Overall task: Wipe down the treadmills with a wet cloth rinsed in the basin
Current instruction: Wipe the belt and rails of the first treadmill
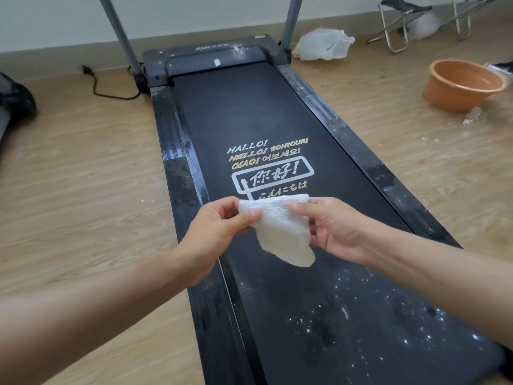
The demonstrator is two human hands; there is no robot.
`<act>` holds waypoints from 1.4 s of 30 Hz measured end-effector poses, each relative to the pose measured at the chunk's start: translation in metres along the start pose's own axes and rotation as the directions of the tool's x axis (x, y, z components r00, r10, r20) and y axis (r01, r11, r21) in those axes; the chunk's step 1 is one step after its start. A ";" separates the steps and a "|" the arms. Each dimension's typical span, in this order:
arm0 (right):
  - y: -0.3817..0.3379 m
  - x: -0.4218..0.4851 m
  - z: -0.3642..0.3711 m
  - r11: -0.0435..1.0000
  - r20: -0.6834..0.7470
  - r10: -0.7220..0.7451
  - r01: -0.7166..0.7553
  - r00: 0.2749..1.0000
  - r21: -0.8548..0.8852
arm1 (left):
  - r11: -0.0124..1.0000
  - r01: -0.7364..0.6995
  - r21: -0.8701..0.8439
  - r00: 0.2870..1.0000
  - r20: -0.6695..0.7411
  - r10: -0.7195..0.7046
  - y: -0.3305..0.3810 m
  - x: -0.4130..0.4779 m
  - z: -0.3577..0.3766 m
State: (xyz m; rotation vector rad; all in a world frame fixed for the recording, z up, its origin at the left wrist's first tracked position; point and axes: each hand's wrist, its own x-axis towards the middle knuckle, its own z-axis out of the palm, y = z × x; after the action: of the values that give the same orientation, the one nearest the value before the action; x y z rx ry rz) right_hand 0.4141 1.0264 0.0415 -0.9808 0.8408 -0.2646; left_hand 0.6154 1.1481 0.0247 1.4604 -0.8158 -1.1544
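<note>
A white cloth (280, 232) hangs folded above the black treadmill belt (249, 120), held between both hands. My left hand (219, 226) pinches its upper left corner with thumb and fingers. My right hand (333, 226) pinches the upper right edge. The belt carries printed greetings in white and gold and is speckled with white dust near me. Both side rails (177, 162) look dusty and smeared. An orange basin (460, 84) stands on the floor to the right of the treadmill.
Two grey uprights (119, 31) rise from the treadmill's front. A black power cord (111, 93) lies on the wooden floor at left. A white plastic bag (322, 44) and folding stools (399, 20) sit at the back right. A dark object (14, 101) is at far left.
</note>
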 end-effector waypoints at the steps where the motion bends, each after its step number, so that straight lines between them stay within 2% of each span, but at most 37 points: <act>1: 0.001 0.001 -0.002 1.000 -0.024 0.002 -0.002 1.000 0.013 | 0.999 -0.013 0.030 0.999 -0.032 0.014 -0.001 0.002 -0.003; 5: 0.002 0.003 -0.008 0.996 -0.121 -0.047 0.056 0.992 0.073 | 0.984 -0.040 0.173 0.992 -0.109 0.060 -0.003 0.005 -0.009; 10: -0.001 0.001 -0.009 0.962 -0.071 -0.211 0.195 0.975 -0.194 | 0.985 -0.050 0.164 0.988 -0.133 0.072 -0.001 0.009 -0.009; 14: 0.000 0.001 -0.014 0.919 -0.075 -0.265 0.229 0.961 -0.322 | 0.948 -0.095 0.304 0.989 -0.082 0.125 -0.001 0.010 -0.012; 18: 0.004 0.002 -0.018 0.866 -0.068 -0.311 0.253 0.948 -0.431 | 0.836 -0.156 0.527 0.974 -0.057 0.218 -0.006 0.012 -0.015; 21: 0.005 0.004 -0.017 0.849 -0.091 -0.326 0.249 0.941 -0.466 | 0.684 -0.224 0.694 0.940 -0.031 0.340 -0.009 0.016 -0.018; 26: -0.001 0.019 -0.019 0.763 -0.135 -0.382 0.230 0.914 -0.604 | 0.557 -0.259 0.789 0.921 0.029 0.388 -0.009 0.036 -0.029; 29: -0.007 0.032 -0.015 0.727 -0.158 -0.473 0.282 0.867 -0.626 | 0.475 -0.355 0.805 0.865 0.091 0.493 0.003 0.042 -0.037; 32: -0.008 0.032 -0.018 0.581 -0.054 -0.562 0.348 0.825 -0.736 | 0.338 -0.482 0.809 0.794 0.240 0.558 0.005 0.036 -0.043; 34: 0.005 0.024 -0.025 0.469 0.061 -0.553 0.371 0.831 -0.802 | 0.288 -0.544 0.788 0.789 0.363 0.496 -0.013 0.024 -0.045; 36: 0.032 0.012 -0.035 0.396 0.146 -0.456 0.347 0.878 -0.850 | 0.261 -0.618 0.742 0.779 0.531 0.334 -0.045 0.006 -0.044; 37: 0.049 0.007 -0.041 0.322 0.185 -0.376 0.315 0.908 -0.893 | 0.229 -0.659 0.716 0.752 0.618 0.230 -0.063 -0.004 -0.043; 39: 0.080 -0.005 -0.050 0.086 0.223 -0.175 0.240 0.959 -0.967 | 0.121 -0.751 0.650 0.659 0.749 0.067 -0.094 -0.020 -0.041; 40: 0.092 -0.013 -0.053 -0.012 0.205 -0.080 0.205 0.975 -0.979 | 0.090 -0.776 0.624 0.629 0.776 0.041 -0.102 -0.023 -0.042; 42: 0.104 -0.026 -0.054 -0.104 0.168 -0.006 0.166 0.986 -0.981 | 0.087 -0.775 0.626 0.632 0.770 0.084 -0.106 -0.016 -0.047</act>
State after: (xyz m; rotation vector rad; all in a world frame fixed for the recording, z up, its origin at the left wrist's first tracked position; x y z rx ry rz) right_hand 0.3408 1.0646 -0.0458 -2.5694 0.7799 0.5043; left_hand 0.6459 1.2005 -0.0760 1.4669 -2.6409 -0.4077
